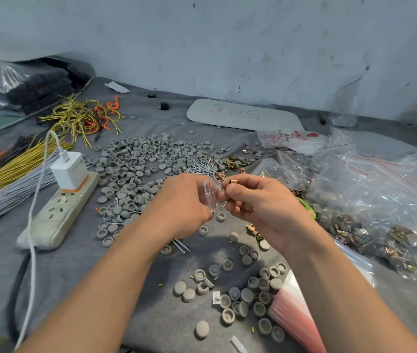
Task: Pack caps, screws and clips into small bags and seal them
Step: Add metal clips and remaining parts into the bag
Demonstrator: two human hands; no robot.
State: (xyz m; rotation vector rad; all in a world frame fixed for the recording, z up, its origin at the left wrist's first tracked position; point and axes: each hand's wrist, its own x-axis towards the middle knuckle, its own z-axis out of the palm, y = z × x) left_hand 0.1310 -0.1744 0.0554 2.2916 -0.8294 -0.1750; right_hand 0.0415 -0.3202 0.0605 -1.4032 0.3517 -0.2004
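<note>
The left hand [182,205] pinched the small bag [213,196], held roughly upright, mouth seemingly facing right; the right hand [260,205] pinched a clip [233,181] just beside that mouth.

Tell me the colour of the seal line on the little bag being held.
Red, on the clear bag; the head view shows it best.

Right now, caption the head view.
Left hand holds a small bag; right hand pinches a metal clip at its mouth, above scattered grey caps.
</note>
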